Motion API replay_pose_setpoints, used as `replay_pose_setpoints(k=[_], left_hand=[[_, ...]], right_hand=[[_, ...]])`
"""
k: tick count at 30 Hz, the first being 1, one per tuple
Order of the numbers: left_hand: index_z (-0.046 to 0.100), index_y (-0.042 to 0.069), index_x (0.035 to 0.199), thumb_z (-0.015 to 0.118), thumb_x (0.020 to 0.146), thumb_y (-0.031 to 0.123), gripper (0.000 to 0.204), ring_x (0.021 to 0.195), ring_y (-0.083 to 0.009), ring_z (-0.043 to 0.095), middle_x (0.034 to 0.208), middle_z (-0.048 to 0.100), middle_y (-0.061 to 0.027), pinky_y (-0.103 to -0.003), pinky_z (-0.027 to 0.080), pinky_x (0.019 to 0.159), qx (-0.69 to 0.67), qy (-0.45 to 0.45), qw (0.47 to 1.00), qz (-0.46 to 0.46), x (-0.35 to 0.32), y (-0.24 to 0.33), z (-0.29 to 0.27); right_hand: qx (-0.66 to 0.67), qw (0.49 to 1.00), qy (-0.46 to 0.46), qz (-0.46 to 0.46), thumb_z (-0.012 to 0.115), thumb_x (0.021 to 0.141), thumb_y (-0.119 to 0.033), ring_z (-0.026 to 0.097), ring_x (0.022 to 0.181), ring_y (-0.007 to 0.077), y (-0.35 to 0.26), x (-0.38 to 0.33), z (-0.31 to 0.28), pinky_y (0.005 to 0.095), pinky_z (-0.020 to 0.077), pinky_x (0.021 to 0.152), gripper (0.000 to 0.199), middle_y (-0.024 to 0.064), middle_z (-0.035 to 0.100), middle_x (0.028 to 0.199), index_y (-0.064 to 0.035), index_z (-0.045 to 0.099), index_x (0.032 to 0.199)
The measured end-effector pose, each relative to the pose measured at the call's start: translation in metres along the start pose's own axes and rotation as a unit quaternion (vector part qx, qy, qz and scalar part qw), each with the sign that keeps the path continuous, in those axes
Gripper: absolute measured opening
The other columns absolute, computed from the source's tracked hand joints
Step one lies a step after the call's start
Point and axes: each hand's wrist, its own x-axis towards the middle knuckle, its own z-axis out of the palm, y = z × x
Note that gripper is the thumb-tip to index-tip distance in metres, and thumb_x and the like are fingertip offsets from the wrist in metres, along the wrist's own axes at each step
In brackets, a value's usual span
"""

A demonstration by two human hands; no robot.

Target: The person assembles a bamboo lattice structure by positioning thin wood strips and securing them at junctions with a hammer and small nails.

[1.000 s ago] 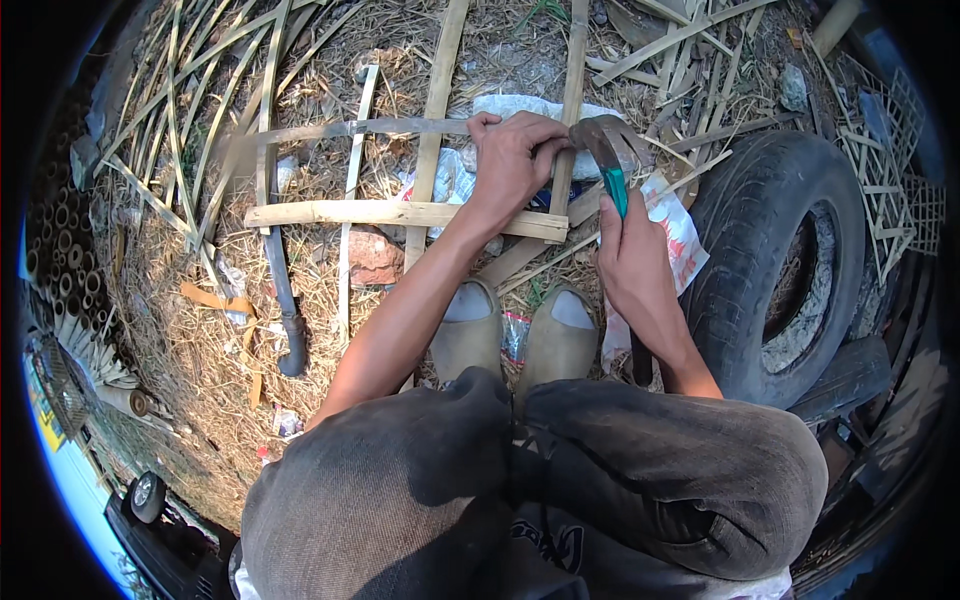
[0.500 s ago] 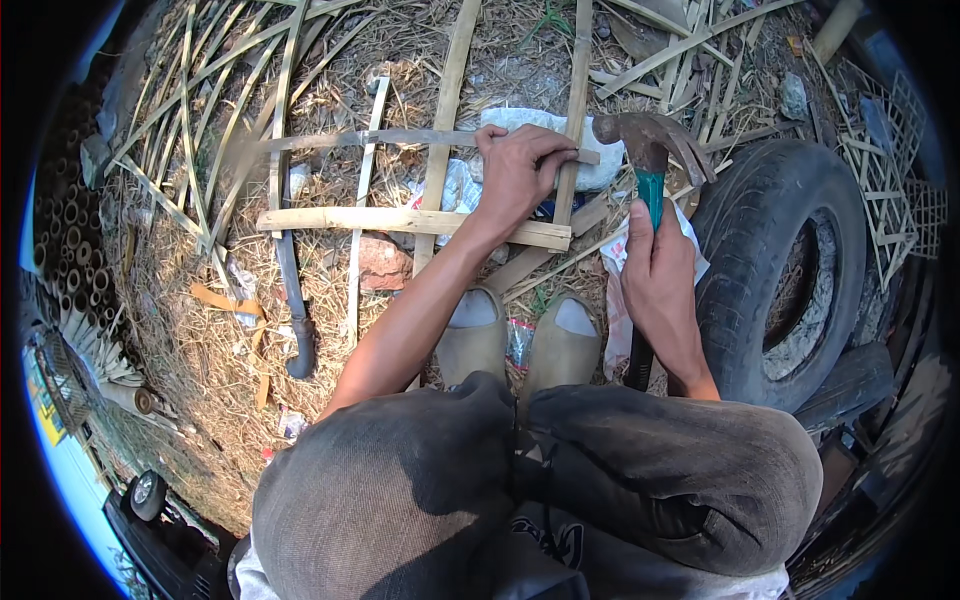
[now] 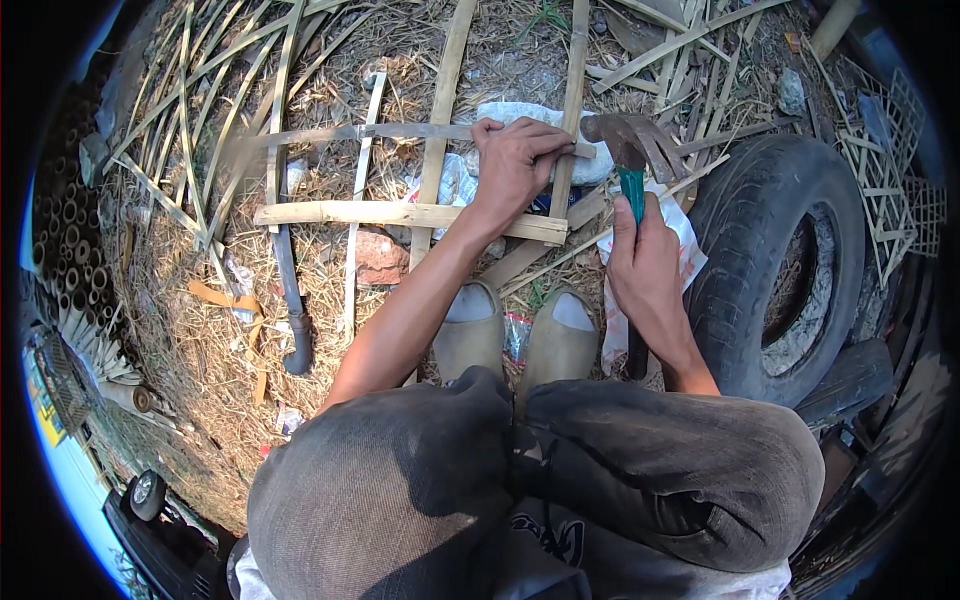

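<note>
My left hand [image 3: 512,172] is closed on a thin bamboo slat [image 3: 420,132], near its right end. That slat lies across two upright bamboo strips, the left one [image 3: 440,110] and the right one [image 3: 572,105]. Whether a nail sits between my fingertips is hidden. My right hand [image 3: 645,255] grips a claw hammer [image 3: 630,190] by its green handle, its rusty head just right of the slat's end, apart from it. A lower bamboo crosspiece [image 3: 340,213] joins the strips below my left wrist. Behind the joint lies a pale stone block [image 3: 600,170].
A large tyre [image 3: 730,260] stands close by my right hand. A dark-handled machete [image 3: 290,290] and a reddish brick [image 3: 380,257] lie at left on the straw. Loose bamboo strips [image 3: 200,110] spread at the far left, with cut bamboo poles [image 3: 75,230] stacked beyond.
The hammer and my right hand have moved a little left, bringing the hammer head nearer the slat's right end. My left hand keeps its hold on the slat.
</note>
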Motion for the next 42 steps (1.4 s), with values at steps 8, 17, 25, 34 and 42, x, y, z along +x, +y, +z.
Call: replay_pose_setpoints(k=[8,17,25,34,42], left_hand=[[0.082,0.016,0.099,0.075,0.088,0.011,0.014,0.098,-0.0118,0.069,0.100,0.079,0.0035,-0.041,0.027,0.097,0.006,-0.023,1.000,-0.015,-0.003,-0.004,-0.005],[0.082,0.016,0.098,0.076,0.089,0.014,0.011,0.098,-0.0113,0.069,0.101,0.079,0.0029,-0.041,0.027,0.097,0.006,-0.023,1.000,-0.018,-0.003,-0.005,-0.006],[0.082,0.017,0.100,0.076,0.089,0.015,0.013,0.100,-0.0125,0.069,0.101,0.079,0.0026,-0.041,0.027,0.098,0.013,-0.038,0.999,-0.029,-0.001,0.000,-0.009],[0.083,0.017,0.095,0.077,0.086,0.011,0.012,0.097,-0.0141,0.070,0.098,0.079,0.0028,-0.042,0.029,0.097,-0.006,-0.021,0.999,-0.032,0.002,0.007,-0.005],[0.082,0.016,0.100,0.076,0.088,0.012,0.014,0.103,-0.0139,0.068,0.102,0.079,0.0024,-0.042,0.027,0.101,0.005,-0.050,0.998,-0.045,0.000,0.004,-0.008]], right_hand=[[0.008,1.000,-0.007,0.014,0.048,0.110,-0.025,0.064,0.064,0.0505,-0.002,-0.003,0.011,0.0520,0.0425,0.052,0.033,0.0294,0.060,0.066,0.0069,0.053,0.110],[0.044,0.998,0.027,-0.034,0.047,0.111,-0.022,0.062,0.054,0.0439,-0.005,-0.005,0.005,0.0502,0.0418,0.050,0.029,0.0242,0.058,0.060,0.0068,0.052,0.110],[0.031,0.999,0.002,0.034,0.048,0.109,-0.020,0.063,0.067,0.0531,-0.008,0.000,0.001,0.0567,0.0434,0.055,0.027,0.0303,0.061,0.067,0.0071,0.052,0.111],[0.015,0.997,-0.061,0.041,0.052,0.107,-0.016,0.063,0.066,0.0545,-0.005,-0.001,-0.006,0.0575,0.0438,0.054,0.024,0.0324,0.060,0.066,0.0083,0.050,0.108],[0.021,0.999,-0.040,0.030,0.052,0.107,-0.019,0.064,0.068,0.0537,0.014,-0.001,0.010,0.0568,0.0445,0.056,0.031,0.0307,0.061,0.067,0.0096,0.050,0.118]])
